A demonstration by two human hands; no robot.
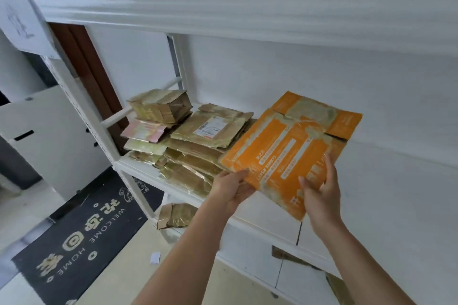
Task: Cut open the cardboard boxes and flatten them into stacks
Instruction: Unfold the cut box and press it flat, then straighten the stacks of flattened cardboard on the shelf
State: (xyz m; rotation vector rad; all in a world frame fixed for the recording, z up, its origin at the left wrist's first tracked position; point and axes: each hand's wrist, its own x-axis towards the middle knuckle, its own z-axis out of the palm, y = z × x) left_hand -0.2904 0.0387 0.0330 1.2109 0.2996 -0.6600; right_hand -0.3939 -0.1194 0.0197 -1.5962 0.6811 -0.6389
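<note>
Head view: two hands hold a flattened orange box point(290, 148) over a white shelf point(247, 220).
The left hand point(231, 188) grips its near left edge and the right hand point(319, 190) pinches its near right edge; the box tilts, just beside a stack of flattened brown boxes point(195, 148) lying on the shelf.

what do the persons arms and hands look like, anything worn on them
Both forearms are bare as far as the view shows, with no sleeves in sight. The left hand and right hand wear no gloves, and no rings, watch or bracelets show. The fingers are uncovered.
</note>
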